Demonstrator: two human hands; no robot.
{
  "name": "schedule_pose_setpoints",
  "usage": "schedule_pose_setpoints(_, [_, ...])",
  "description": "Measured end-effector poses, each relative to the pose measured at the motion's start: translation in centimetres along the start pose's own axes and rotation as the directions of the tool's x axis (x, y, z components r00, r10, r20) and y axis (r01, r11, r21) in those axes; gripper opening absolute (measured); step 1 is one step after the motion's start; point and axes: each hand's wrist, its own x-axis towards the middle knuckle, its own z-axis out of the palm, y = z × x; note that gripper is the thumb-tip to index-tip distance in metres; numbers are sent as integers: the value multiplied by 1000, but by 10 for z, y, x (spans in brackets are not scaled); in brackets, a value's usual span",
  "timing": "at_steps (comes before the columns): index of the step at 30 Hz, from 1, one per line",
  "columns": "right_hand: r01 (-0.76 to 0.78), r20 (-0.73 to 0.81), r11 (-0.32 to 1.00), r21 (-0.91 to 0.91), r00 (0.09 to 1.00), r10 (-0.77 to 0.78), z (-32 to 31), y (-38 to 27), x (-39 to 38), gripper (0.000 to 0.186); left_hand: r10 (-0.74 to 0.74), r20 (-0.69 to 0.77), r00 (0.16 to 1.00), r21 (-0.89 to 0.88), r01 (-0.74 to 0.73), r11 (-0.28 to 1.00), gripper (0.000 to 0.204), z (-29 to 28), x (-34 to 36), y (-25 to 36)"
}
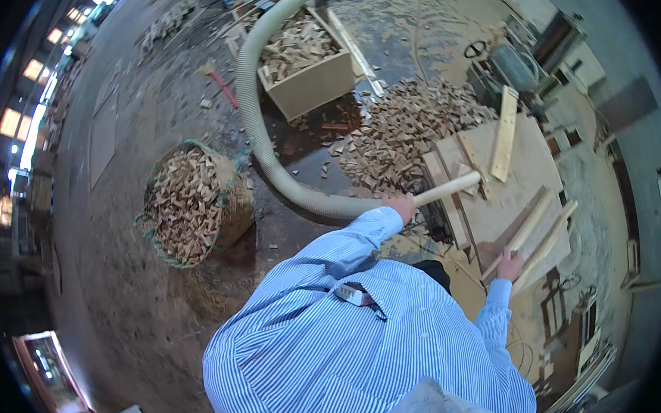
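My left hand (399,205) is closed around a pale wooden stick (449,188), whose far end reaches over a wooden worktable (526,151). Just behind this hand runs a thick, ribbed, cream hose (261,139). On the table's near side, my right hand (509,266) is closed at the near end of a wooden strip (532,222). A second wooden strip (553,238) lies close beside that hand, on its right. Farther up the tabletop rests a short yellowish board (504,134). My right fingertips are too small to make out in detail.
A heap of small wood offcuts (409,131) lies beyond the table. Behind the hose stands a wooden box (313,88) of offcuts. A full woven sack (233,200) stands to the left. Machinery with a handwheel (475,49) is at the far right.
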Motion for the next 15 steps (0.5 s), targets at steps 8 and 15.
schedule_pose_setpoints(8, [32,-37,986,-162,999,-38,-3,-39,52,45,41,-100,994,-46,-45,998,36,-5,-13,3])
schedule_pose_setpoints(15, [75,113,975,-211,992,-52,2,-28,95,53,-60,-97,994,-41,56,998,36,-2,-13,14])
